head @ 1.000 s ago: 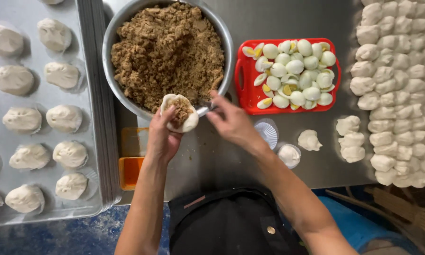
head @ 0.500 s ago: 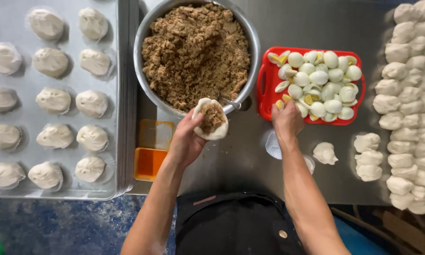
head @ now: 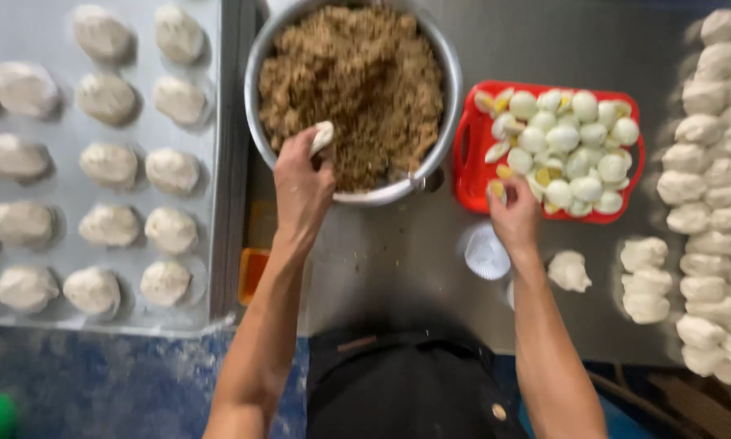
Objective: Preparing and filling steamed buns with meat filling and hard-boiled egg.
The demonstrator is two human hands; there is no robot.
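The left hand [head: 302,180] fingers curl around a dough piece [head: 322,136] above the bowl of minced filling [head: 351,81]. The right hand [head: 513,213] fingers pinch an egg wedge [head: 496,190] at the red tray [head: 468,167].

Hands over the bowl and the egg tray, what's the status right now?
Left hand cups a dough piece at the filling bowl rim. Right hand pinches an egg wedge at the red tray. Nothing between them.

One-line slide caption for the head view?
Left hand holds dough over filling bowl; right hand picks egg piece from red tray.
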